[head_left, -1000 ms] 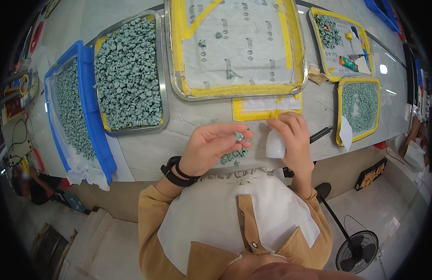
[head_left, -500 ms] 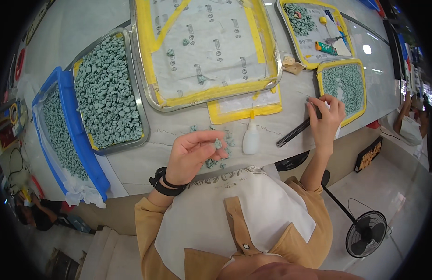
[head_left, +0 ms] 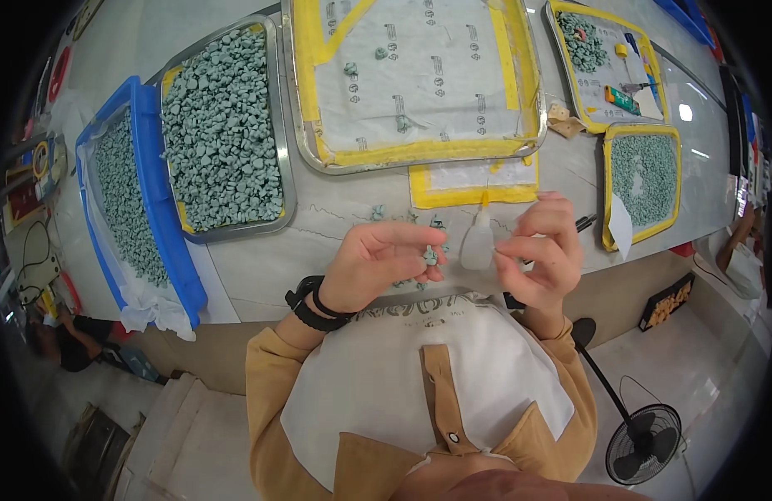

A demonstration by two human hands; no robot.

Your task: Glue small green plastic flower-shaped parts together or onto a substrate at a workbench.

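Observation:
My left hand (head_left: 365, 267) pinches a small teal, knobbly piece (head_left: 431, 255) between thumb and fingers. Close by on the right, my right hand (head_left: 546, 259) has its thumb and index finger pressed together; whatever is between them is too small to make out. A white squeeze bottle with a yellow nozzle (head_left: 478, 242) stands between the two hands, just beside the right fingertips. Loose teal pieces (head_left: 378, 212) lie on the table behind my left hand, partly covered by it. Behind my right hand a dark pen-like stick (head_left: 585, 223) is mostly hidden.
A metal tray heaped with teal pieces (head_left: 223, 125) and a blue bin (head_left: 144, 184) sit at left. A large yellow-taped tray (head_left: 419, 154) is at the back. On the right are a small tray of finer pieces (head_left: 645, 167) and a tool tray (head_left: 599, 121).
My right hand has moved left from beside the small tray to the bottle, near my left hand. The left still holds its teal piece. The whole view has shifted a little.

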